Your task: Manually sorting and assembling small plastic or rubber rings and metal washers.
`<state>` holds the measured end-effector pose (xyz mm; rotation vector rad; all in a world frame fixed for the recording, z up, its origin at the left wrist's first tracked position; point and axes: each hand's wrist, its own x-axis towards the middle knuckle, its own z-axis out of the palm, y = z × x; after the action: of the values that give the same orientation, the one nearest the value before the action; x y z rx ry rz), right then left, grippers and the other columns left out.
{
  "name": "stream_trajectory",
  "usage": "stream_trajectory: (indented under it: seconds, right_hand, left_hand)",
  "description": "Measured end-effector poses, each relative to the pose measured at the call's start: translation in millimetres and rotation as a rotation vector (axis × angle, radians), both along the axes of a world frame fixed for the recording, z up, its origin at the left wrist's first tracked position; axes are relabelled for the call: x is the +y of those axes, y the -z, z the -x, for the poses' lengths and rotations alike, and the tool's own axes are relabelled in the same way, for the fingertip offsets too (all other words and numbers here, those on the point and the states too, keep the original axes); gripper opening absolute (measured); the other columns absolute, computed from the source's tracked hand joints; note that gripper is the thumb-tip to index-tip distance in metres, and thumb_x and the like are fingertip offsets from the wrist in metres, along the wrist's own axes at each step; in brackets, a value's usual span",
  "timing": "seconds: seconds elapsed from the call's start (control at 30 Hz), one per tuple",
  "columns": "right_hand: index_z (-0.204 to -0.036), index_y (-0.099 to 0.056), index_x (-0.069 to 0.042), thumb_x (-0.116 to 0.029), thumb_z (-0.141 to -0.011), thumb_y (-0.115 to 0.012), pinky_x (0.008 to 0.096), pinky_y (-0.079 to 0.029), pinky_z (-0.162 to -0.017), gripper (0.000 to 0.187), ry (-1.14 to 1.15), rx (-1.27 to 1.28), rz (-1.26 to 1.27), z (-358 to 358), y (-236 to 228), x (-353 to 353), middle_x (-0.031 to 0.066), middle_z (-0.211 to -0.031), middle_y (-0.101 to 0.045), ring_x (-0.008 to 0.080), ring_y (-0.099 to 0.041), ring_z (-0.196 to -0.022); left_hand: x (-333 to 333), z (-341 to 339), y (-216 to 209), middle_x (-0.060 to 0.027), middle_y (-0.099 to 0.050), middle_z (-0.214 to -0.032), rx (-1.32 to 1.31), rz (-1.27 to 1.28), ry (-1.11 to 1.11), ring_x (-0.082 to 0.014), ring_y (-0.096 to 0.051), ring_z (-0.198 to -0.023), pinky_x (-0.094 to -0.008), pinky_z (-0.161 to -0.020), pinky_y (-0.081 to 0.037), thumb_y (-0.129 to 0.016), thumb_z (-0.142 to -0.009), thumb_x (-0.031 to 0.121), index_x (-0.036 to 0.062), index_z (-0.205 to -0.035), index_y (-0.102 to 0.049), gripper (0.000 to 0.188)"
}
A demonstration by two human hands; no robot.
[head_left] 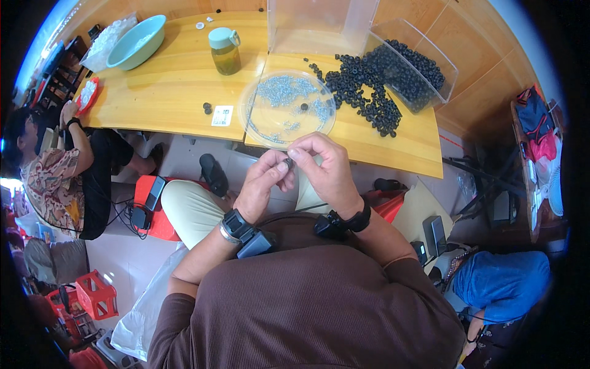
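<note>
My left hand (265,178) is closed, pinching a small dark piece (289,163) between thumb and fingertips, just off the table's near edge. It resembles the black ring-like parts on the table, but the fingers cover most of it. Right beside it, my right hand (324,167) has thumb and forefinger pressed together against the piece; whatever they grip is too small to make out. Beyond both hands lies a clear round tray (248,104) with many tiny silvery pieces (284,90) spread over it. One black part (304,107) sits among them.
Black parts (353,82) spill from a tipped clear bin (439,92) on the right. A clear box (313,27) stands behind the tray. Leftward are a lidded bottle (225,54), a printed card (222,116) and a turquoise basin (136,43). Another person (55,178) sits at the far left.
</note>
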<state>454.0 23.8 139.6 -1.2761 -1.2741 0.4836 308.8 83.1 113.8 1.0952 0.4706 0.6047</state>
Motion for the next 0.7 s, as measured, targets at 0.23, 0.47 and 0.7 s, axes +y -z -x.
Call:
stream_trajectory:
  seconds: [0.23, 0.47, 0.7]
  right_hand:
    - [-0.078, -0.061, -0.001, -0.006, -0.077, -0.065, 0.0307, -0.046, -0.066, 0.007, 0.046, -0.118, -0.012, 0.1, 1.9, 1.7, 0.0101, -0.078, -0.062, 0.023, -0.059, -0.073]
    - [-0.08, -0.061, -0.001, -0.008, -0.075, -0.066, 0.0348, -0.047, -0.068, 0.01, 0.082, -0.329, -0.093, -0.1, 0.2, 2.6, 0.0119, -0.079, -0.062, 0.0285, -0.059, -0.077]
    - [-0.093, -0.058, -0.002, -0.01, -0.068, -0.068, 0.0368, -0.046, -0.074, 0.028, 0.066, -0.563, -0.123, 0.4, -3.7, -1.4, 0.0124, -0.092, -0.06, 0.0296, -0.058, -0.086]
  left_hand:
    - [0.8, -0.7, 0.5, -0.0027, -0.056, -0.078, 0.012, 0.001, -0.007, -0.0102, -0.053, -0.071, -0.0236, -0.065, -0.041, -0.05, -0.091, 0.022, 0.0041, -0.094, -0.053, 0.019]
    - [0.1, -3.2, -2.3, -0.0021, -0.057, -0.077, 0.015, 0.026, -0.059, -0.0101, -0.053, -0.07, -0.0233, -0.066, -0.041, -0.049, -0.091, 0.023, 0.0053, -0.092, -0.053, 0.018]
    - [-1.0, -5.1, -3.5, -0.0022, -0.058, -0.081, 0.017, 0.097, -0.102, -0.0088, -0.054, -0.07, -0.0215, -0.064, -0.042, -0.05, -0.091, 0.025, 0.005, -0.093, -0.054, 0.02]
